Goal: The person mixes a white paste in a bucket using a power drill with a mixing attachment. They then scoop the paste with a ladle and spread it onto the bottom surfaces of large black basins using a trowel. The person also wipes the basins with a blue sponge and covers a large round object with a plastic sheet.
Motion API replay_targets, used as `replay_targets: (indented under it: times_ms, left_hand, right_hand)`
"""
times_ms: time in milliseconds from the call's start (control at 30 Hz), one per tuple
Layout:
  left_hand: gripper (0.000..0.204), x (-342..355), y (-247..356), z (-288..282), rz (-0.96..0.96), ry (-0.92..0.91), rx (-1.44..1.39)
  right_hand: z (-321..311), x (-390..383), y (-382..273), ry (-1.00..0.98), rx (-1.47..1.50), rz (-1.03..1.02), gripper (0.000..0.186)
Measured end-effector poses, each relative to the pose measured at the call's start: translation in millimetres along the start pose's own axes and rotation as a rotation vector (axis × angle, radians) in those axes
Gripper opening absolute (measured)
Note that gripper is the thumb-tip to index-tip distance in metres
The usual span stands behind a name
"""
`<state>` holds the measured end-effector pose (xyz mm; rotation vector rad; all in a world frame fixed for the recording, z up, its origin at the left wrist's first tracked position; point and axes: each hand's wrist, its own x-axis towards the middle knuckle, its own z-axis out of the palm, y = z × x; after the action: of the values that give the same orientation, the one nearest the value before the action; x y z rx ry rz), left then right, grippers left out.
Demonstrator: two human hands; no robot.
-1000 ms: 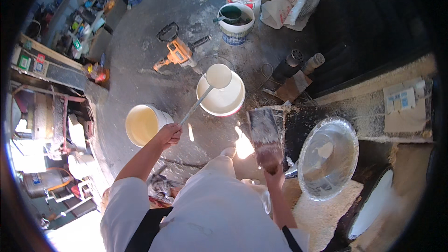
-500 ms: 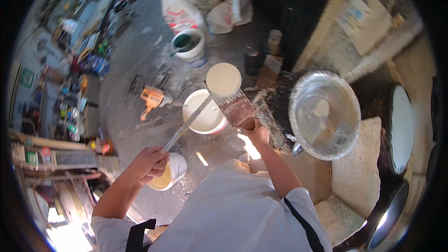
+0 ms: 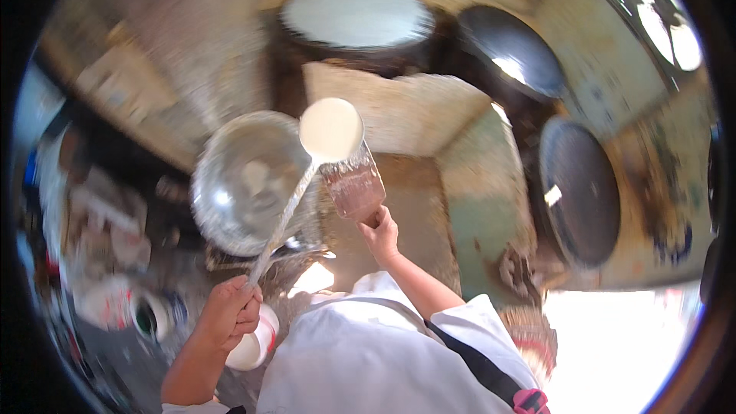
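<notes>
At seven o'clock in the head view, the left hand (image 3: pixel 228 313) is seen clamped tight round the lower end of a long-handled metal ladle (image 3: pixel 331 129), its fingers wrapped fully about the thin shaft. The shaft is carried up toward one o'clock from that fist, and the round bowl at its far end is shown brimful of a white liquid, held level just above the picture's middle. Directly behind the shaft, at nine to ten o'clock of the ladle bowl, a large shiny round metal basin (image 3: pixel 247 181) is seen, blurred. Below the left hand, at its five o'clock, a small white plastic tub (image 3: pixel 257 341) is partly covered by the fist.

At the centre, the right hand (image 3: pixel 381 236) is closed on the handle of a flat brown rectangular wooden spreader (image 3: pixel 354 188), which is held up just beside the ladle bowl, at the bowl's five o'clock; whether the two touch cannot be told. At twelve o'clock a round griddle covered with white batter (image 3: pixel 356 14) is shown; dark round griddle plates (image 3: pixel 512 50) are set at one and three o'clock, well apart from both hands.
</notes>
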<state>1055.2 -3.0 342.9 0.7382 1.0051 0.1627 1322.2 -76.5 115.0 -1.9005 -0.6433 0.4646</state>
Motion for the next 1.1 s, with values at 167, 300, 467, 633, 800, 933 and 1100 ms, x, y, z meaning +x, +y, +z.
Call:
replay_targets:
  times_ms: [167, 300, 467, 633, 800, 933, 1100]
  left_hand:
    - [0.020, 104.3, 27.7, 142.1, -0.052, -0.355, 0.237]
    - [0.020, 177.8, 4.3, 264.2, -0.188, -0.665, 0.294]
    - [0.016, 243.2, -78.3, 395.6, -0.114, -0.695, 0.498]
    - [0.015, 277.5, -119.1, 450.3, 0.978, -0.608, 1.136]
    - [0.011, 279.0, -90.2, 499.7, 1.556, -0.557, 1.052]
    - [0.019, 250.8, -57.6, 518.7, 0.368, -1.175, 0.476]
    - [0.030, 257.2, -4.8, 500.8, -0.971, -1.281, -0.411]
  right_hand:
    - [-141.3, 17.1, 45.5, 0.317, 0.405, 0.150, 0.023]
    - [-254.2, -16.4, 72.6, 0.250, 0.685, 0.387, 0.014]
    - [-331.8, -82.2, 103.2, 0.488, 0.921, 0.570, 0.012]
    - [-375.6, -127.2, 120.0, 0.740, 1.032, 0.469, 0.012]
    - [-391.3, -119.4, 115.7, 1.014, 0.891, 0.519, 0.011]
    - [-374.8, -81.5, 114.0, 1.050, 1.038, 0.621, 0.036]
    - [-341.2, -36.8, 123.0, 0.844, 0.212, 0.816, 0.072]
